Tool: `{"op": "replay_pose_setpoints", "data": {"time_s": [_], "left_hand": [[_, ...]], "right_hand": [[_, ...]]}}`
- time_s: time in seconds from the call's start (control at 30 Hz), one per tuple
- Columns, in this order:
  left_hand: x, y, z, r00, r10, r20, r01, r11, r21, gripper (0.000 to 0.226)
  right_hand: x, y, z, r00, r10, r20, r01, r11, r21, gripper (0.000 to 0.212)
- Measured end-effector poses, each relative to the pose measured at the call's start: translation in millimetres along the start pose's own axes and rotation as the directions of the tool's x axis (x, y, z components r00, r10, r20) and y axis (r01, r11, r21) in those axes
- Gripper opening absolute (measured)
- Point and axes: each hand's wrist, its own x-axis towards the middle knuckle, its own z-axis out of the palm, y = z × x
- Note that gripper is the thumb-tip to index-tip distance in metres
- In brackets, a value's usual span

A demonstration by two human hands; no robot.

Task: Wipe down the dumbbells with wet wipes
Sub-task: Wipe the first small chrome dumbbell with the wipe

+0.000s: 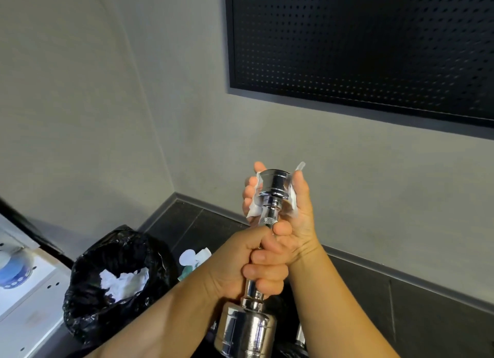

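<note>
Chrome dumbbell [274,181] is held upright in mid-air before a grey wall [267,130]; left hand [235,266] grips the handle, fingers curled tight round it; right hand [299,224] cups the upper head, thumb on one side and fingers on the other, pressing a white wet wipe [254,210] against the metal; lower head hangs nearest the camera; black bin bag [107,250] sits low left on the dark tiled floor [187,224], crumpled white wipes [123,280] inside; black perforated panel [361,42] on the wall above.

Two hands [240,261] [291,218], one dumbbell [248,328], one wipe [253,213]
</note>
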Motion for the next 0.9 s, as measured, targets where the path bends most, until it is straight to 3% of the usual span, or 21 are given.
{"op": "replay_pose_setpoints", "data": {"time_s": [0.1, 0.2, 0.3, 0.37, 0.47, 0.53, 0.6, 0.67, 0.73, 0.9], "left_hand": [[2, 0, 6, 0.948, 0.044, -0.314, 0.026, 0.976, 0.215, 0.022], [7, -6, 7, 0.794, 0.264, -0.547, 0.143, 0.794, 0.591, 0.016], [15, -14, -6, 0.682, 0.491, -0.542, 0.349, 0.433, 0.831, 0.003], [18, -17, -11, 0.668, 0.580, -0.465, 0.468, 0.158, 0.869, 0.015], [20, -18, -14, 0.633, 0.648, -0.423, 0.546, 0.013, 0.837, 0.026], [21, -14, -13, 0.666, 0.617, -0.419, 0.513, 0.029, 0.858, 0.023], [20, -8, -10, 0.696, 0.561, -0.448, 0.421, 0.186, 0.888, 0.004], [16, -4, -7, 0.729, 0.472, -0.496, 0.343, 0.376, 0.861, 0.013], [13, -1, -5, 0.775, 0.393, -0.495, 0.270, 0.502, 0.822, 0.016], [6, 5, -4, 0.863, 0.249, -0.439, 0.172, 0.673, 0.720, 0.023]], "right_hand": [[-2, -5, 3, 0.986, -0.020, -0.163, -0.003, 0.990, -0.139, 0.053], [-4, -10, 12, 0.927, -0.105, -0.360, -0.082, 0.880, -0.468, 0.036], [-2, -4, 15, 0.774, -0.320, -0.546, -0.123, 0.770, -0.626, 0.032], [1, 3, 13, 0.642, -0.490, -0.590, -0.184, 0.648, -0.739, 0.043], [3, 10, 13, 0.531, -0.637, -0.559, -0.210, 0.540, -0.815, 0.052], [2, 9, 14, 0.545, -0.625, -0.559, -0.184, 0.562, -0.807, 0.051], [0, 4, 15, 0.634, -0.518, -0.574, -0.091, 0.687, -0.721, 0.045], [-3, -1, 16, 0.722, -0.412, -0.556, -0.030, 0.783, -0.621, 0.041], [-4, -4, 13, 0.781, -0.371, -0.502, 0.022, 0.819, -0.573, 0.038], [-5, -8, 5, 0.925, -0.219, -0.309, 0.073, 0.904, -0.422, 0.021]]}}
